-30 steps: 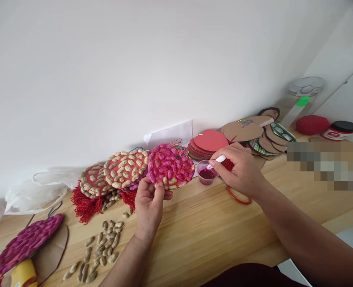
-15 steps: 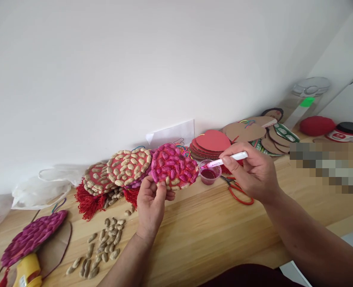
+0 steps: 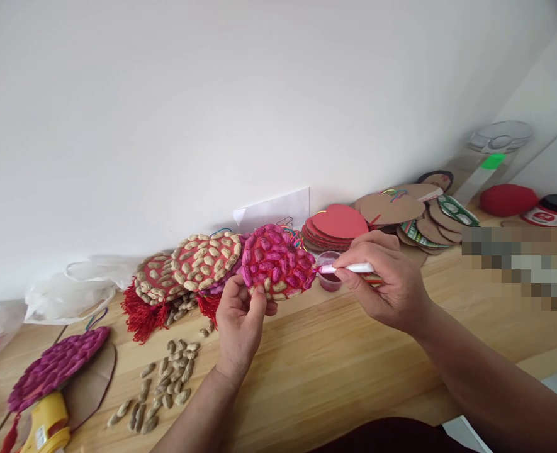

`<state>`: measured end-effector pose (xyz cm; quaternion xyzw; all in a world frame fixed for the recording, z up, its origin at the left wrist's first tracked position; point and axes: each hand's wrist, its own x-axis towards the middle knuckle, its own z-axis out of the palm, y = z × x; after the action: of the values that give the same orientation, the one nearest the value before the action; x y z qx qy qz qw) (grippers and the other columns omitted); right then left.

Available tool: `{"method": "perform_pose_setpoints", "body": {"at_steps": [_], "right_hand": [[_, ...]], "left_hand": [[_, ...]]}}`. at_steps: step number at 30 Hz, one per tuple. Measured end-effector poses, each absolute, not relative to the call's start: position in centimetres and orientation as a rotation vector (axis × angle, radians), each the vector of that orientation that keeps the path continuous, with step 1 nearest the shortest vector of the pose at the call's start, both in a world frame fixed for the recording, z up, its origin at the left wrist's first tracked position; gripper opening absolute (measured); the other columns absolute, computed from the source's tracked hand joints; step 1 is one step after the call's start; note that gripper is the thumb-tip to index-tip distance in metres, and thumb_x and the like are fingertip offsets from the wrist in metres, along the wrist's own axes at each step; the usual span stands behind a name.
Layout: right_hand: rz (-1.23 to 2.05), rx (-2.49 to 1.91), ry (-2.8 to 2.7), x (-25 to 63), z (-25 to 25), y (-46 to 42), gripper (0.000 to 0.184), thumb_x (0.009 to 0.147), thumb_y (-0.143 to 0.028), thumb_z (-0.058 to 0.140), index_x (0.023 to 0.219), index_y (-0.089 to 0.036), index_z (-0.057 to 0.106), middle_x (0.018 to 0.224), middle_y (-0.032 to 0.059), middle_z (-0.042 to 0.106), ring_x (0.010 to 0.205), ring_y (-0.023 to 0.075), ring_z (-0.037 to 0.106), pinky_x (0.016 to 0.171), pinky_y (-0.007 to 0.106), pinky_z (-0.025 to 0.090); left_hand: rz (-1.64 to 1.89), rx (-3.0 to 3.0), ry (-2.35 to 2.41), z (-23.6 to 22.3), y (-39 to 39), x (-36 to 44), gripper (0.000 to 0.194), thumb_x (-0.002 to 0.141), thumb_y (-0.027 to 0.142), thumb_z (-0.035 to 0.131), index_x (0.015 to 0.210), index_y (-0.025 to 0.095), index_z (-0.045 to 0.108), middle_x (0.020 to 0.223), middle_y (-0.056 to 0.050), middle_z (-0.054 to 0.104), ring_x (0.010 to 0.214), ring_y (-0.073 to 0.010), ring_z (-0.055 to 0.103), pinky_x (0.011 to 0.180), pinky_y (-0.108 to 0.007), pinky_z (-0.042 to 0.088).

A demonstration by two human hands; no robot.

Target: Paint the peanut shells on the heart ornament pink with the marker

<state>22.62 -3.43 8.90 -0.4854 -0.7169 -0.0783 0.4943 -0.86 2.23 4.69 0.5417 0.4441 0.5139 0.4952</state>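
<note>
My left hand pinches the lower left edge of a red disc covered in peanuts. Most of its peanuts are magenta; several along the bottom edge are bare tan. My right hand grips a white-handled paintbrush, its pink-stained tip at the disc's right edge. Behind the brush stands a small clear cup of dark pink paint, partly covered by the right hand. Left of the held disc rests another peanut disc with unpainted peanuts.
Loose peanuts lie at the front left, near a magenta peanut disc and a yellow tool. Red heart-shaped cards and brown cardboard pieces line the wall. A red yarn ball and a black-lidded jar sit far right.
My right hand has moved the brush down and left from above the paint cup to the disc's right edge, tilting it flatter. My left hand still holds the disc.
</note>
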Motion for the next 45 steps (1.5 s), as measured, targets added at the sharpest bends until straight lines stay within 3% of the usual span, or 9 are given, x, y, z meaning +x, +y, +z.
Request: {"method": "perform_pose_setpoints", "body": {"at_steps": [8,45], "right_hand": [[-0.271,-1.201,-1.792,22.71,8.69,-3.36,0.005,0.090,-0.018,0.065,0.089,-0.023,0.065,0.080,0.0003,0.072,0.082,0.0192,0.062,0.082,0.040,0.041],[-0.245,-1.197,-1.853,22.66,8.76,-3.40,0.005,0.092,-0.020,0.063,0.090,-0.024,0.065,0.079,-0.0001,0.072,0.085,0.0199,0.062,0.084,0.041,0.040]], "left_hand": [[1.253,1.367,1.056,4.76,2.02,-0.81,0.031,0.085,0.038,0.072,0.102,0.017,0.057,0.077,-0.001,0.072,0.055,-0.0132,0.067,0.054,-0.028,0.061],[1.224,1.332,1.084,4.90,1.99,-0.77,0.035,0.084,0.042,0.073,0.104,0.018,0.057,0.077,-0.001,0.074,0.057,-0.0157,0.070,0.058,-0.029,0.062]]}}
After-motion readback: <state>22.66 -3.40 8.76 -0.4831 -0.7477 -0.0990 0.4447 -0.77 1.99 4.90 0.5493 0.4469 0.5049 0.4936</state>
